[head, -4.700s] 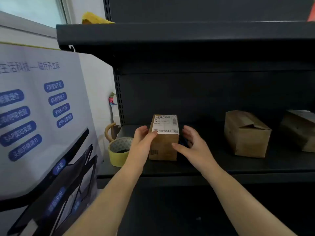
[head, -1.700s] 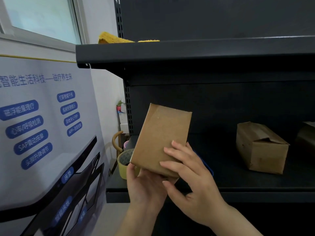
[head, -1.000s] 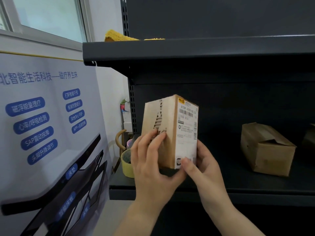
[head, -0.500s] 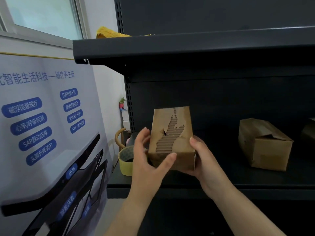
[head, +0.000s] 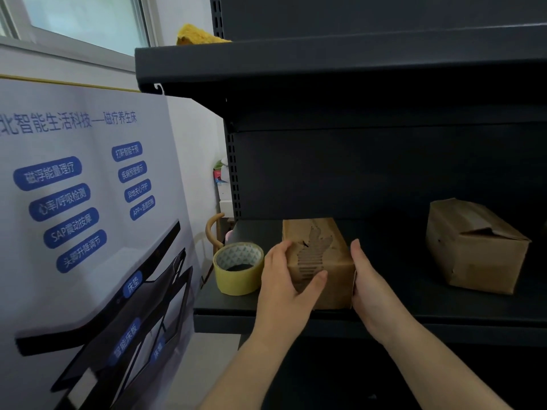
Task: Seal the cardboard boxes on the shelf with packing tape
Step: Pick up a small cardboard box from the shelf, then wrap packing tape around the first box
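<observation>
A small brown cardboard box (head: 321, 245) with a torn patch of bare corrugation on top sits on the dark shelf (head: 414, 303). My left hand (head: 285, 279) grips its left side, thumb across the front corner. My right hand (head: 368, 281) holds its right side. Just left of the box, a yellow roll of packing tape (head: 238, 269) lies flat on the shelf, clear of both hands. A larger brown cardboard box (head: 476, 247) stands further right on the same shelf.
An upper shelf (head: 340, 66) hangs low over the work area, with a yellow cloth (head: 198, 35) on it. A large printed poster board (head: 88, 202) leans at the left, close beside the shelf end.
The box was lifted off the shelf, turned over in both hands, then lowered. It now rests on the shelf with the torn face up. Both hands still hold its sides.
</observation>
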`<state>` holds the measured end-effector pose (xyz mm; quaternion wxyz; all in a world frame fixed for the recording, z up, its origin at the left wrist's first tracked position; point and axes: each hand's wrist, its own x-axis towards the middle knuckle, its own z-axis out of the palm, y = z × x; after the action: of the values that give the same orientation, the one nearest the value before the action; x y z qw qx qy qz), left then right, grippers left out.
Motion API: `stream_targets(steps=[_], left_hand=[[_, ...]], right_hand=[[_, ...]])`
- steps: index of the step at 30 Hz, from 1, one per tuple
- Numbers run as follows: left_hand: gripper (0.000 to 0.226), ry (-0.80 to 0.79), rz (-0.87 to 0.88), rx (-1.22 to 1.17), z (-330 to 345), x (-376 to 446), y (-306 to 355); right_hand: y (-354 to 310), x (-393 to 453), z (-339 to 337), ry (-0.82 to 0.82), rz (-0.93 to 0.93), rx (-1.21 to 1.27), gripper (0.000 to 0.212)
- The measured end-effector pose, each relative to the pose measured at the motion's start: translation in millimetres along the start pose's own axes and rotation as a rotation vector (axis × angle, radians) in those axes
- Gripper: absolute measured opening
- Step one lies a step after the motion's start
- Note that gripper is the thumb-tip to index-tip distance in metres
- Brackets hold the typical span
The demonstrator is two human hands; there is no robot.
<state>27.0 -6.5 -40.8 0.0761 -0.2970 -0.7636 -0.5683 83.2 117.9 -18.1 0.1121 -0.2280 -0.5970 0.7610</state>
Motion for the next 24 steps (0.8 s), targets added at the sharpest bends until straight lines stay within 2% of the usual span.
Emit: stream_targets(steps=[1, 2, 4, 6, 7, 9, 11, 12, 15, 17, 20, 24], left_hand=[[0.071, -0.013, 0.014, -0.008, -2, 0, 1], [0.069, -0.017, 0.037, -0.016, -4, 0, 4], [0.058, 0.035, 0.08, -0.027, -16, 3, 14], [0.048, 0.177, 0.084, -0.025, -36, 12, 19], [0.042, 0.242, 0.09, -0.006, -48, 20, 20], [0.039, 0.262, 0.047, 0.111, -70, 36, 19], [0.057, 0.114, -0.131, 0.35, -84, 53, 10], [0.069, 0.008, -0.224, 0.487, -88, 61, 3], [0.101, -0.28, -0.395, 0.754, -89, 76, -21], [0.116, -0.382, -0.442, 0.757, -85, 84, -32], [0.116, -0.413, -0.43, 0.746, -80, 93, -34], [0.093, -0.548, -0.388, 0.661, -83, 101, -29]], right_hand=[[-1, 0, 1, 0.017, -0.021, -0.049, 0.125], [-3, 0, 4, 0.039, -0.076, -0.128, 0.121], [-11, -7, 3, 0.044, -0.347, -0.282, 0.088], [-25, -11, -7, 0.041, -0.609, -0.462, 0.073], [-33, -9, -16, -0.005, -0.687, -0.578, 0.068], [-49, -3, -30, -0.248, -0.666, -0.797, 0.06], [-60, 4, -40, -0.479, -0.578, -1.056, 0.073], [-63, 8, -41, -0.542, -0.57, -1.17, 0.079], [-63, 11, -34, -0.531, -0.626, -1.304, 0.077], [-59, 8, -28, -0.443, -0.672, -1.304, 0.066], [-56, 1, -20, -0.31, -0.763, -1.456, 0.06], [-55, -10, -10, -0.213, -0.77, -1.626, 0.06]])
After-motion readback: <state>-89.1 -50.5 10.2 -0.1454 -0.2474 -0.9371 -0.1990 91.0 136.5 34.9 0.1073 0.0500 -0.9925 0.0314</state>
